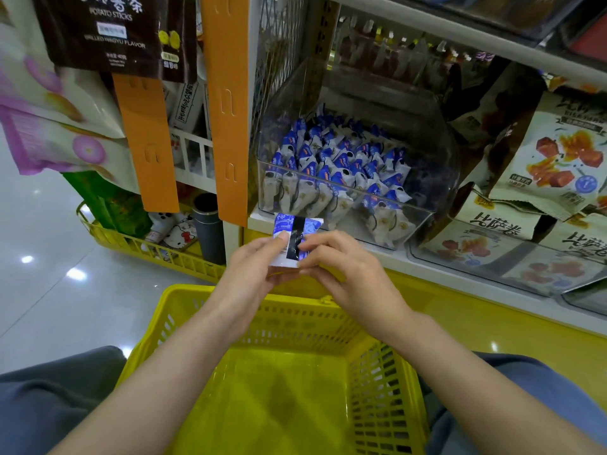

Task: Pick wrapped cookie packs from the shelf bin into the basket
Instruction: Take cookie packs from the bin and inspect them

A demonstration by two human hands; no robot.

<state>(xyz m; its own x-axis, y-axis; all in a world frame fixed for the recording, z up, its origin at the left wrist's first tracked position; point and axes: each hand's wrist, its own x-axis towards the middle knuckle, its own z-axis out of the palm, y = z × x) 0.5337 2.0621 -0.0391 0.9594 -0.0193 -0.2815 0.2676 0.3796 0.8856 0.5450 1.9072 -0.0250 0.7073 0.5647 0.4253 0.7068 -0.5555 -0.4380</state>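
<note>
While both hands [251, 264] [345, 267] pinch a glossy cookie pack [295, 236], the latticed yellow basket [377, 382] sits below.

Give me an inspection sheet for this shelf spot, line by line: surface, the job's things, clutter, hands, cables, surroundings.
Surface: white shelf carrying a clear bin; yellow basket below it, between the person's knees.
Job's things: the bin holds many blue-and-white cookie packs; one cookie pack is held above the basket's far rim; no pack seen in the part of the basket that shows.
Clutter: snack bags right of the bin; potato sticks bag hanging upper left.
Grippers: left hand and right hand both pinch the held pack.
Cables: nothing seen.
Surroundings: glossy floor at left; orange strip left of the bin.
</note>
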